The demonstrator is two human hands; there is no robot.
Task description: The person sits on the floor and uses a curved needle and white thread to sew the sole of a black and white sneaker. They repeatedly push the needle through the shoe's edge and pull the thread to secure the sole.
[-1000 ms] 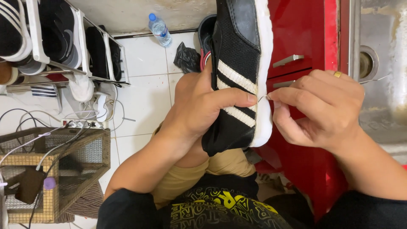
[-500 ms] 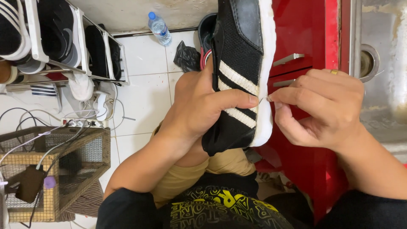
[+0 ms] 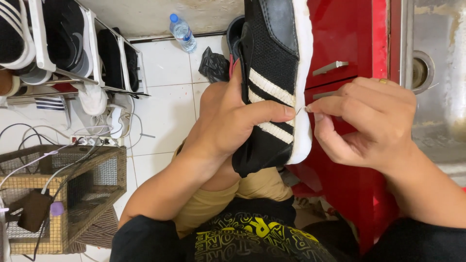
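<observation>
A black mesh sneaker (image 3: 272, 58) with white stripes and a thick white sole stands on end over my knee. My left hand (image 3: 233, 123) wraps around its lower side, thumb pressed on the stripes near the sole. My right hand (image 3: 374, 121), a ring on one finger, pinches a thin curved needle (image 3: 305, 109) at the edge where the upper meets the white sole. The needle's tip lies right next to my left thumb.
A red cabinet (image 3: 349, 43) with metal handles is behind the shoe, a steel sink (image 3: 437, 73) at the right. On the tiled floor: a water bottle (image 3: 182, 32), a black bag (image 3: 213, 65), a shoe rack (image 3: 63, 48) and a wire-mesh crate (image 3: 73, 194) with cables.
The shoe and both hands have shifted very slightly; my right hand keeps pinching the needle at the sole edge. Nothing else moved.
</observation>
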